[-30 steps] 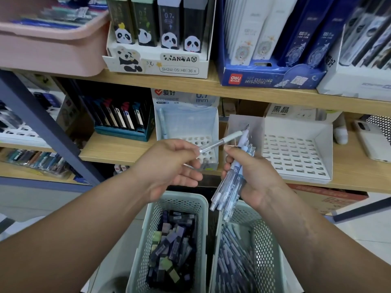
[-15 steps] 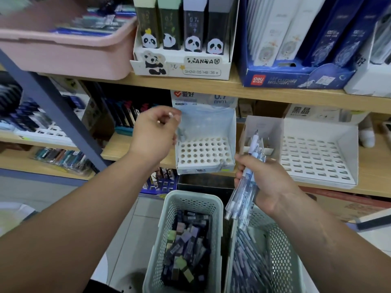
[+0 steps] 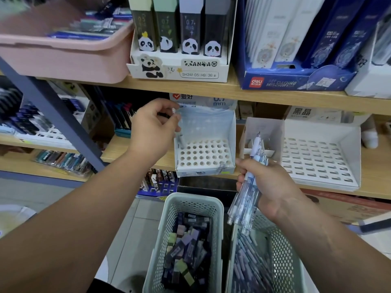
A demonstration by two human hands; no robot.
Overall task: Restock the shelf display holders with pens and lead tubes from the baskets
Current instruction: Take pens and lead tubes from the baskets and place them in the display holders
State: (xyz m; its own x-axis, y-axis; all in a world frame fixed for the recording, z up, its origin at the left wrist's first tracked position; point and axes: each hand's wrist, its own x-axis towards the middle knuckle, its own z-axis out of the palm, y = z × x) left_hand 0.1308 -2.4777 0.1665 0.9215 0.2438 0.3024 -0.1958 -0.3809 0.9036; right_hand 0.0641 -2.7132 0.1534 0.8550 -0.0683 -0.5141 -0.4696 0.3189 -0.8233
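- Left hand [image 3: 155, 129]: arm extended forward, fingers curled, thumb and fingertips pinching one pen [image 3: 179, 138] upright.
- Right hand [image 3: 275, 187]: lower, nearer the body, fingers wrapped round a bundle of pens [image 3: 246, 197].

Pale wooden shelf board [image 3: 114, 152], matt, faint grain. On it the white round-holed cardboard pen holder [image 3: 204, 157]: dull, papery. At the holder's left edge, a lone translucent plastic pen [image 3: 180, 137]; right of the holder, a glossy clear plastic pen bundle [image 3: 246, 199]. Below it, two pale-green perforated plastic baskets [image 3: 190, 200], smooth. Above-left, a smooth pink plastic tub [image 3: 63, 58].
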